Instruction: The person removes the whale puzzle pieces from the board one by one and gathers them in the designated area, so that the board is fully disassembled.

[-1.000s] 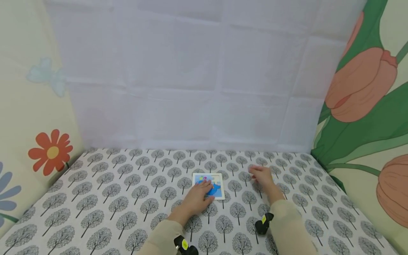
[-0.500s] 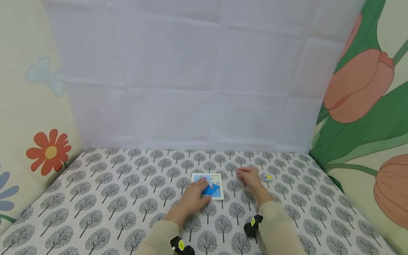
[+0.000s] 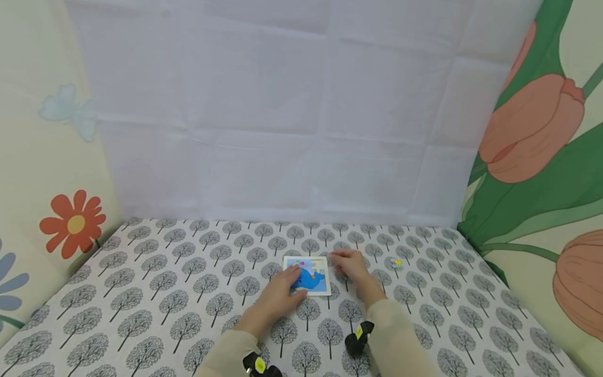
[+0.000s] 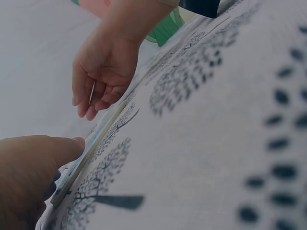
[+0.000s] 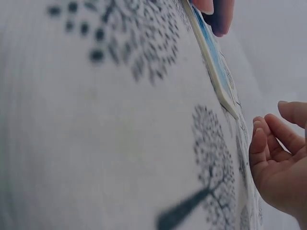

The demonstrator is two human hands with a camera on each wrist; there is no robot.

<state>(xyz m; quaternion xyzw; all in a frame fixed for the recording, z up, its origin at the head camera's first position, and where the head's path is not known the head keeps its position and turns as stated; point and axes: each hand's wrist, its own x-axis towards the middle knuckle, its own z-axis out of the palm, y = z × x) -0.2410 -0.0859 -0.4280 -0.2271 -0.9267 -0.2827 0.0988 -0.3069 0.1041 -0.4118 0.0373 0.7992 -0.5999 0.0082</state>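
Note:
A small square jigsaw puzzle (image 3: 308,280) with a blue whale and a pale frame lies flat on the tablecloth. My left hand (image 3: 278,296) rests over its left side, fingers on the picture and thumb by the near edge. Just off the puzzle's right side is my right hand (image 3: 350,264), its fingers bent in a pinch. A thin pale edge, seemingly a puzzle piece (image 4: 91,92), shows between the right fingers in the left wrist view; its face is hidden. The right wrist view catches the puzzle's frame (image 5: 218,88) close to the right hand.
A small yellow and light-coloured piece (image 3: 397,263) lies on the cloth to the right of my right hand. Tree-print cloth (image 3: 188,314) covers the table. A white sheet (image 3: 264,104) hangs behind, with flower-patterned walls on both sides.
My right hand has moved left to the puzzle's right side, uncovering the small yellow piece on the cloth. My left hand has slid slightly left and down, showing more of the whale.

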